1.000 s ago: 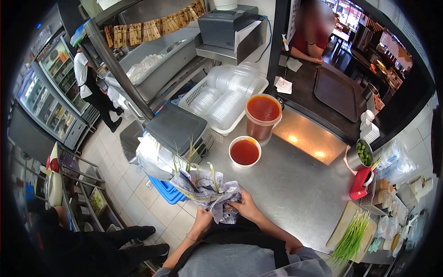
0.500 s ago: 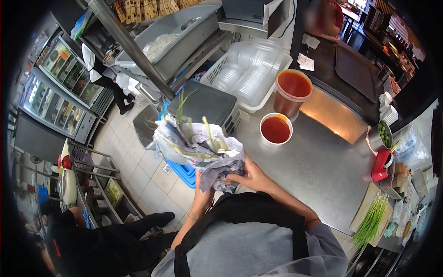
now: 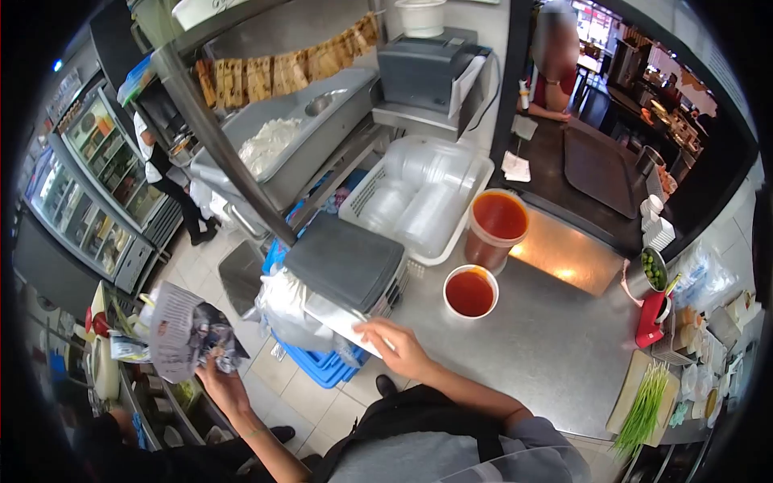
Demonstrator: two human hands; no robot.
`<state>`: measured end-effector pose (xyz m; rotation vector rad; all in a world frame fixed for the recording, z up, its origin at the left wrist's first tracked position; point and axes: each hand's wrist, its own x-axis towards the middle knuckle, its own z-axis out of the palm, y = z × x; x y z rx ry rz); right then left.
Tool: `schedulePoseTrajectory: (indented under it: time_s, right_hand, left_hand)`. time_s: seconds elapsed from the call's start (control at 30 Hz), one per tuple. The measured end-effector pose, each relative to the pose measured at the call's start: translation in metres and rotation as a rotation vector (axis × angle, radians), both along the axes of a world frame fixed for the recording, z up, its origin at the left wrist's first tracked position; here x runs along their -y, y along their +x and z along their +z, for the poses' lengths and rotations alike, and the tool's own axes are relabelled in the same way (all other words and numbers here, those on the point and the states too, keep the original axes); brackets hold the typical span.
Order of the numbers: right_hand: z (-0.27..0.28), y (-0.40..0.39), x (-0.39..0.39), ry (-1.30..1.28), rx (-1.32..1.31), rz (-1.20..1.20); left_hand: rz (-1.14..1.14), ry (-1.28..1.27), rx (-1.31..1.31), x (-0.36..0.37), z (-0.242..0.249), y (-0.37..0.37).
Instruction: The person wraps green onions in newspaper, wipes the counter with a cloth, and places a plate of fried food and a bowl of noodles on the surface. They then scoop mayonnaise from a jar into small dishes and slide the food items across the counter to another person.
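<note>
Stainless-steel counter [image 3: 547, 362], surface reflective, supports a tall filled bucket [image 3: 485, 248], a smaller white tub [image 3: 470, 317] just beside it, a white perforated basket [image 3: 436, 260] and, at the right end, a cutting board [image 3: 622, 394].

wearer's two hands [image 3: 216, 386] [image 3: 400, 349], one newspaper bundle [image 3: 179, 332], two red-sauce containers [image 3: 486, 248] [image 3: 469, 315], one board [image 3: 622, 392] bearing greens [image 3: 646, 404].

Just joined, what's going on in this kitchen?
A person's left hand grips crumpled newspaper, held left of the steel counter. The right hand is at the end of a white flat piece; whether it grips it is unclear. A large tub and a small tub, both holding red liquid, stand on the counter.
</note>
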<state>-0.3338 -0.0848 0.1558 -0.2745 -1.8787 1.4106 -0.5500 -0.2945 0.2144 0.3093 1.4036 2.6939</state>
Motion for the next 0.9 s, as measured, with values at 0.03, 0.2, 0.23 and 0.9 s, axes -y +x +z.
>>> schedulePoseTrajectory:
  time_s: [0.03,0.2,0.23,0.9]
  right_hand:
    - [-0.001,-0.009,-0.004,0.090,0.015,-0.067]
    - [-0.010,-0.050,-0.009,0.601,0.352,-0.214]
    - [-0.012,-0.057,-0.006,0.678,0.399,-0.221]
    - [-0.079,-0.089,-0.004,0.933,0.266,-0.655]
  left_hand:
    - [0.017,0.001,-0.027,0.011,-0.004,-0.015]
    - [0.086,0.021,-0.094,0.048,-0.008,-0.042]
    - [0.098,0.061,-0.077,0.052,-0.007,-0.045]
    - [0.189,-0.335,0.194,-0.027,-0.170,-0.383]
